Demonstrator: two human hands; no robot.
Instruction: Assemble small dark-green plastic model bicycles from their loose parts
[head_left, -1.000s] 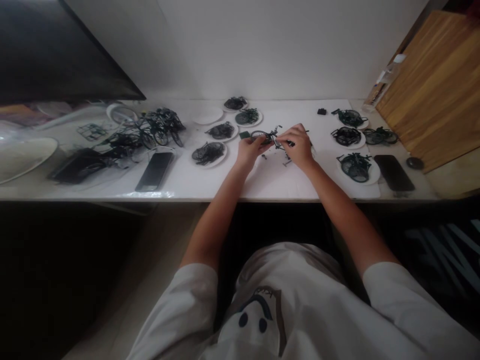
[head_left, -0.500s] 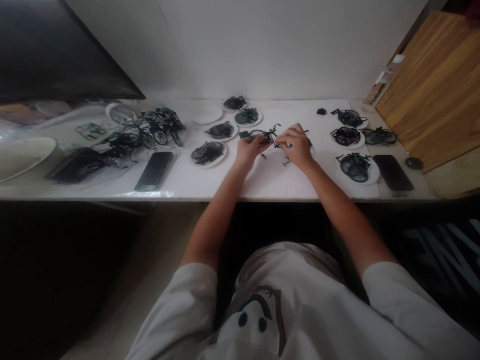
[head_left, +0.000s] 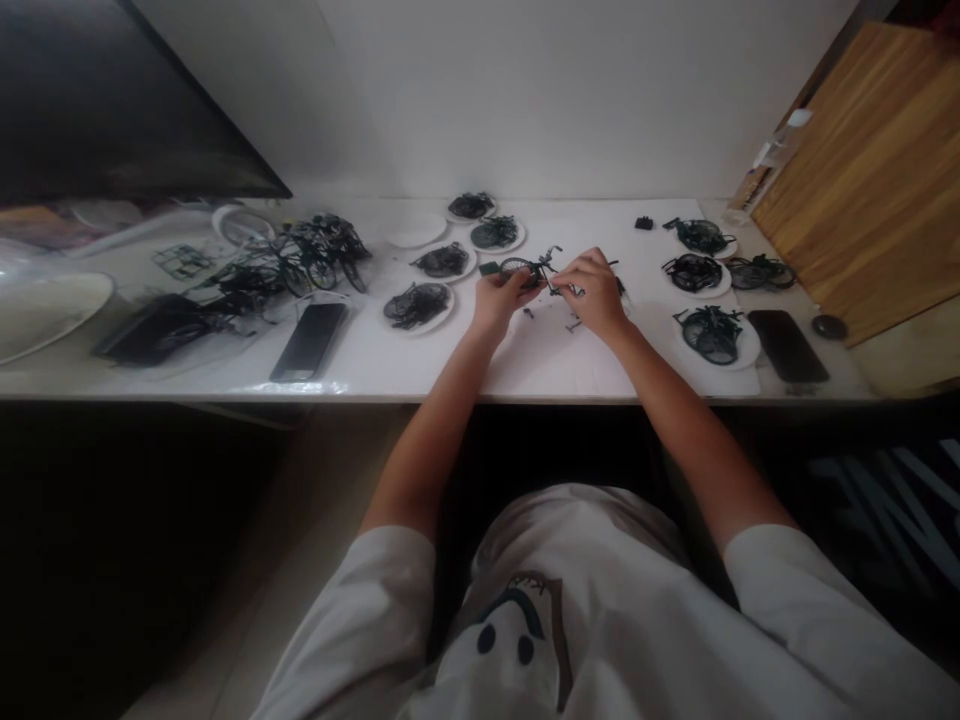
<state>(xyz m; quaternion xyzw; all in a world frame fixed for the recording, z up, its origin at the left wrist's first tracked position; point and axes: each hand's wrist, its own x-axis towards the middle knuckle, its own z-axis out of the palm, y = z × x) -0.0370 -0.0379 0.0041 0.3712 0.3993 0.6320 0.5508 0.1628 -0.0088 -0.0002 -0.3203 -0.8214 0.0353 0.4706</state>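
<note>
A small dark model bicycle (head_left: 517, 266) is held above the white table by my left hand (head_left: 498, 300), whose thumb and fingers close round its wheel part. My right hand (head_left: 592, 290) pinches at the bicycle's frame from the right, fingertips together; any tiny part between them is too small to make out. The handlebar sticks up between the two hands. Small loose pieces (head_left: 574, 326) lie on the table below the hands.
White plates with dark bicycle parts stand left (head_left: 450, 302) and right (head_left: 752, 346). Several model bicycles (head_left: 322, 250) crowd the left. Phones lie at left (head_left: 309, 342) and right (head_left: 787, 345). A clear bottle (head_left: 776, 150) is at the back right.
</note>
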